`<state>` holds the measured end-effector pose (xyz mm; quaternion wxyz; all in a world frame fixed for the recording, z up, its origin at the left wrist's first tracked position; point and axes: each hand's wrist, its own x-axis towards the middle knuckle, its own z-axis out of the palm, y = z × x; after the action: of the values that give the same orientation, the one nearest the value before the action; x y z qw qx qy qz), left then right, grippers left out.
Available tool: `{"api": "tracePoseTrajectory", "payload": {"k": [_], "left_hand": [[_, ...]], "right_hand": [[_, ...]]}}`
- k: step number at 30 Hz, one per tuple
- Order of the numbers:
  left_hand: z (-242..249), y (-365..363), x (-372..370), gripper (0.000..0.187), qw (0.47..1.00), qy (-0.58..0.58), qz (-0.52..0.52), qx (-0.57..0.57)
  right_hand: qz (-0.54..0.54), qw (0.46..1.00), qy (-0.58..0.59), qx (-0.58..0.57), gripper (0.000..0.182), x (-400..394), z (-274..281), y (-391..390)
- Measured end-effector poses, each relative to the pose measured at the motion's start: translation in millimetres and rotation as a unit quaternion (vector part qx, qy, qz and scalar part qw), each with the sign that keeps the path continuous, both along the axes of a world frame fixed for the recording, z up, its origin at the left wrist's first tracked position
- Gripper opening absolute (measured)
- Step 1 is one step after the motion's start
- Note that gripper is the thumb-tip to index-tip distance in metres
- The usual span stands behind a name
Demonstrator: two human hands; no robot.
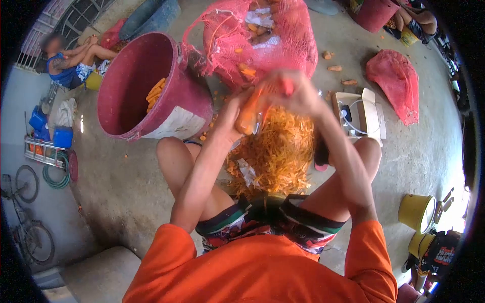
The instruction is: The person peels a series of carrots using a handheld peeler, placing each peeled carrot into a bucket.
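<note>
My left hand (233, 115) is closed around a thick orange carrot (247, 117), which is held up at a slant. Close above it, my right hand (304, 97) is smeared by motion, its fingers wrapped round a red-handled peeler (287, 87). The peeler's blade end is blurred. Under both hands, between my knees, lies a heap of carrot peelings (285, 151) with scraps of pale paper in it. Just beyond my hands a pink mesh sack (298, 43) lies open, with carrots and paper inside.
At left a large maroon tub (189, 108) leans toward me, holding peeled carrots (155, 94). To the right are an open cardboard box (371, 118), a second pink mesh sack (393, 76) and loose carrots (334, 68). Other people (76, 65) sit near the walls. Yellow buckets (415, 212) stand at lower right.
</note>
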<state>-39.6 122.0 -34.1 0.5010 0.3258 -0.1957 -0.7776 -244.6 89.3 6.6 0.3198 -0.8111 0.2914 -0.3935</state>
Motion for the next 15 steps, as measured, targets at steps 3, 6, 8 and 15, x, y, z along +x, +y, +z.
{"api": "tracePoseTrajectory", "payload": {"k": [3,6,8,15], "left_hand": [[0.0,3.2,15.6,0.03,0.992,0.031,-0.118,-0.036],[18.0,5.5,6.5,0.032,0.991,0.092,-0.089,0.023],[10.0,0.2,1.5,0.034,0.998,0.023,-0.057,-0.026],[7.7,8.1,5.5,0.031,0.999,-0.006,-0.033,0.0]], "right_hand": [[-0.131,0.99,-0.053,-0.004,0.023,-31.8,2.1,-43.0],[-0.089,0.984,-0.097,0.121,0.025,-16.8,3.5,-14.3],[0.057,0.998,0.006,-0.01,0.028,3.5,19.9,11.4],[-0.088,0.992,-0.082,0.037,0.03,-25.2,-1.5,-27.2]]}}
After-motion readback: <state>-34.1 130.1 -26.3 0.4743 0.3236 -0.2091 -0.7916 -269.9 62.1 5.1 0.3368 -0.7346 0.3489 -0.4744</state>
